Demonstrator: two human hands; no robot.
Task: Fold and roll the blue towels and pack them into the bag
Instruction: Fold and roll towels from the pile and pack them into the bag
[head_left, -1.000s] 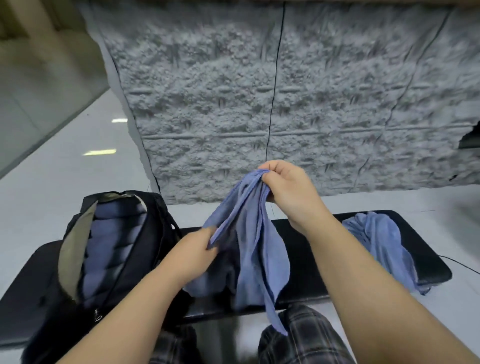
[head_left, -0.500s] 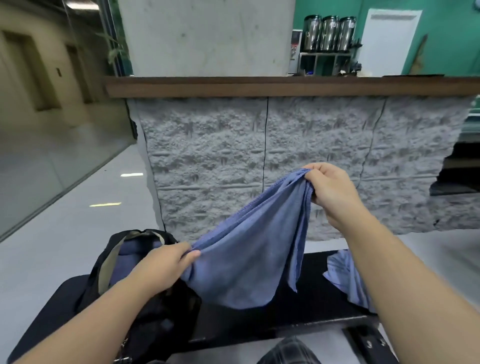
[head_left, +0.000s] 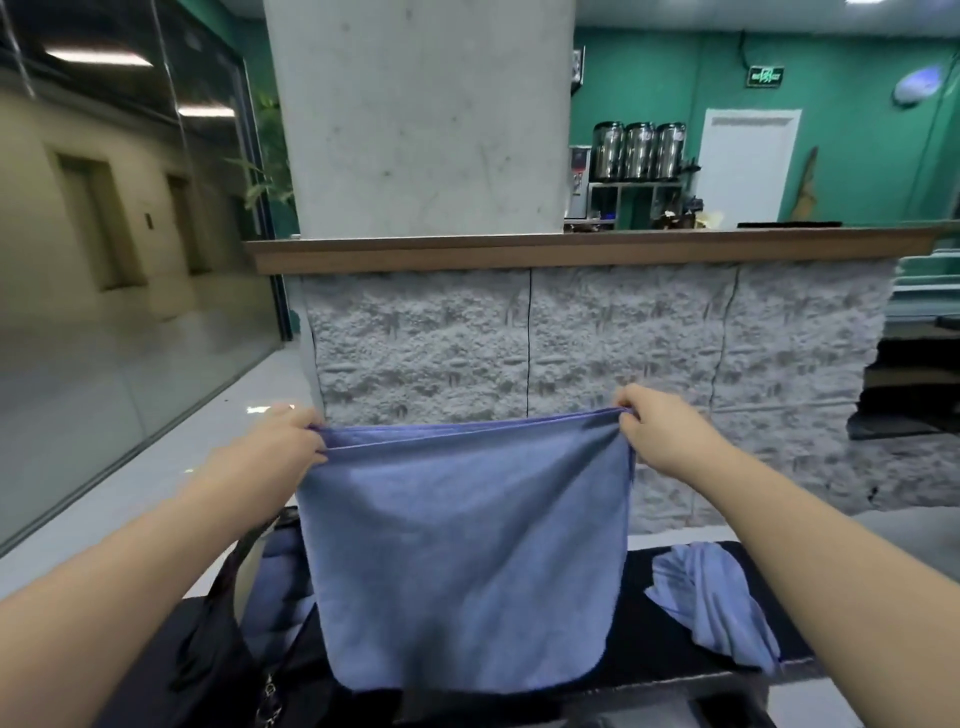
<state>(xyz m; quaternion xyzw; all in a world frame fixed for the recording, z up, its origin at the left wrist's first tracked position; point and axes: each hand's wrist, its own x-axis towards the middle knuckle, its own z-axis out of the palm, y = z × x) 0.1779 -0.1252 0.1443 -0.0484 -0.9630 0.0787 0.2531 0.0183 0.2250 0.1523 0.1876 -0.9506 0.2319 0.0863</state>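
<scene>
- No brand or label can be read on the cloths or the bag; the green sign (head_left: 764, 77) on the far wall is too blurred to read.
- The left hand (head_left: 275, 447) and right hand (head_left: 657, 434) each pinch a top corner of a soft, fuzzy blue towel (head_left: 462, 551), which hangs flat with rounded lower corners above the black bench (head_left: 670, 649).
- A crumpled second towel (head_left: 711, 603) lies near the bench's right end.
- The black bag (head_left: 223, 639) stands open at the left end, rolled blue cloth inside.
</scene>
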